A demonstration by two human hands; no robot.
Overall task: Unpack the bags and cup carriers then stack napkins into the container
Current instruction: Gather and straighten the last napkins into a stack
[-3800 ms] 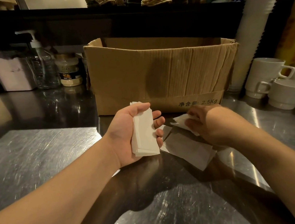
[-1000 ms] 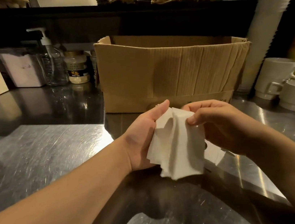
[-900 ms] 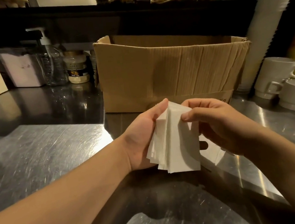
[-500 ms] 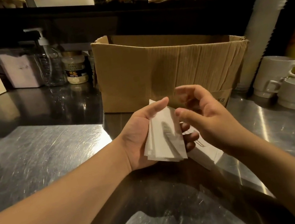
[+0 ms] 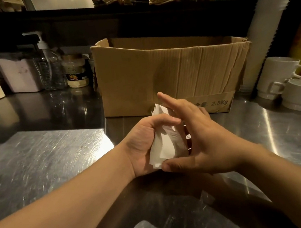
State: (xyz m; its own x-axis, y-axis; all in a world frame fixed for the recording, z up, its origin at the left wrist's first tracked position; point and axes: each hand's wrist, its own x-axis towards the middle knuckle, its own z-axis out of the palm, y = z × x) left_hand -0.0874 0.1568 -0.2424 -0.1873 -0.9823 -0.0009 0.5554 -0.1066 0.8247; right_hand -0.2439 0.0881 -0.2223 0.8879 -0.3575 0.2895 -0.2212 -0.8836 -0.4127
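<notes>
Centre frame, above the steel table [image 5: 41, 158]: your left hand [image 5: 142, 146] grips the napkin stack [image 5: 166, 146], right hand [image 5: 201, 135] open, thumb and fingers bracketing its edges, likely to square them.

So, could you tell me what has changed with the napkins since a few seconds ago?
The right hand lifted loose napkins off the counter onto the left hand's stack, and now squares it with straight fingers. The box and cups stayed put.
</notes>
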